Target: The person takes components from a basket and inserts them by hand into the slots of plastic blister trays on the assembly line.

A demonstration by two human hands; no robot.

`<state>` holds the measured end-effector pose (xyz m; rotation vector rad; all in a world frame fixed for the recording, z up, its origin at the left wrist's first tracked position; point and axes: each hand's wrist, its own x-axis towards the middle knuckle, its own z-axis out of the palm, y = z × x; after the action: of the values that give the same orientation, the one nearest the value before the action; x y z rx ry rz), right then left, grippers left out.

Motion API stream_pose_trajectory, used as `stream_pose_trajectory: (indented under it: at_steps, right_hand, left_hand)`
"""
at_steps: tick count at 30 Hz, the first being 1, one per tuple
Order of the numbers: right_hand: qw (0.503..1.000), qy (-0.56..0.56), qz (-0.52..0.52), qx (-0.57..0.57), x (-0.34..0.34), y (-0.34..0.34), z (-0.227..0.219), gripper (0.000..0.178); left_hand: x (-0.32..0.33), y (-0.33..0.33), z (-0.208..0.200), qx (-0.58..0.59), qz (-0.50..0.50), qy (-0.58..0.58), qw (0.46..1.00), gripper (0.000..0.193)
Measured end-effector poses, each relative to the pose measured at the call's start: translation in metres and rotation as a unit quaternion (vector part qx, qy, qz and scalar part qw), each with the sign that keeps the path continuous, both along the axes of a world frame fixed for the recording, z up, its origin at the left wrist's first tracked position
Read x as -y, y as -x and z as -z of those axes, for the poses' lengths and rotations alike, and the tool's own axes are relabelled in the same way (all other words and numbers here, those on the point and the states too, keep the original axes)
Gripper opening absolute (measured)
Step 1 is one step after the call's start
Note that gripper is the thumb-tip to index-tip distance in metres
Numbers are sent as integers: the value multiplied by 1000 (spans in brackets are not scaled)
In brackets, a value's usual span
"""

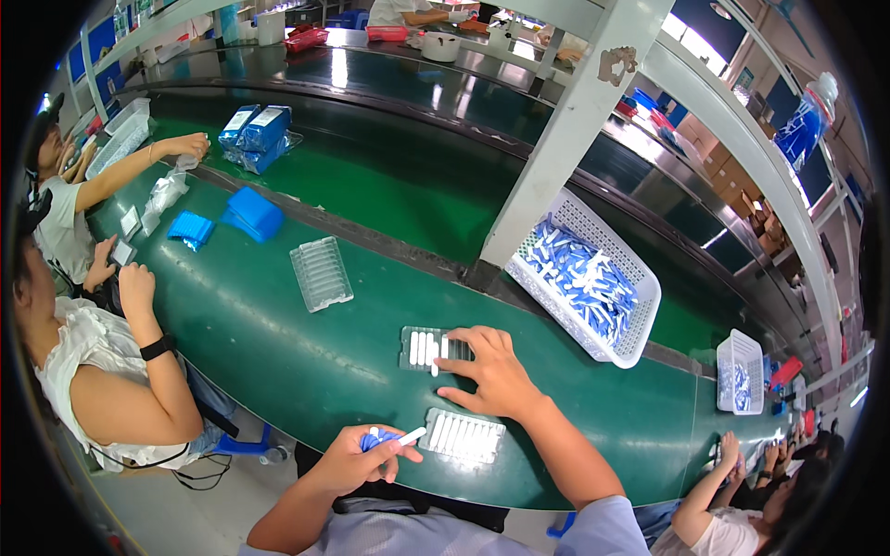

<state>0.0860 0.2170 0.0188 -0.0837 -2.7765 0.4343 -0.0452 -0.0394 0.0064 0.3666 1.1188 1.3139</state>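
Observation:
My left hand (363, 461) is closed round a bunch of slim blue-and-white tubes (378, 438); one white end sticks out to the right past the fingertips. My right hand (496, 372) hovers with spread fingers over a clear plastic tray (408, 356), its fingertips at the white tubes (423, 348) lying side by side in the left part of that tray. The hand covers part of the tray's right side. Nearer me, between the hands, lies a second clear tray (464, 435) filled with a row of white tubes.
A clear ribbed tray (322, 274) lies farther off on the green table (269, 329). A white basket (649, 320) of blue-and-white tubes stands by a metal post (547, 148). Blue packs (255, 213) lie at left. Co-workers sit left (120, 371) and right (709, 519).

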Motion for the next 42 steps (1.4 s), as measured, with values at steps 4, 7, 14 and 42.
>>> stream_pose_trajectory:
  at_steps: [4, 7, 14, 42]
  right_hand:
    - [999, 24, 37, -16, 2, -12, -12, 49]
    - [997, 23, 67, 11, 5, -20, -12, 49]
    - [996, -62, 45, 53, 3, -4, 4, 54]
    - [975, 151, 159, -28, 110, -8, 2, 50]
  left_hand:
    - [3, 0, 0, -5, -5, 1, 1000, 25]
    - [7, 4, 6, 6, -14, 8, 1000, 26]
    - [3, 2, 11, 31, -5, -14, 999, 25]
    - [21, 6, 2, 4, 14, -23, 1000, 27]
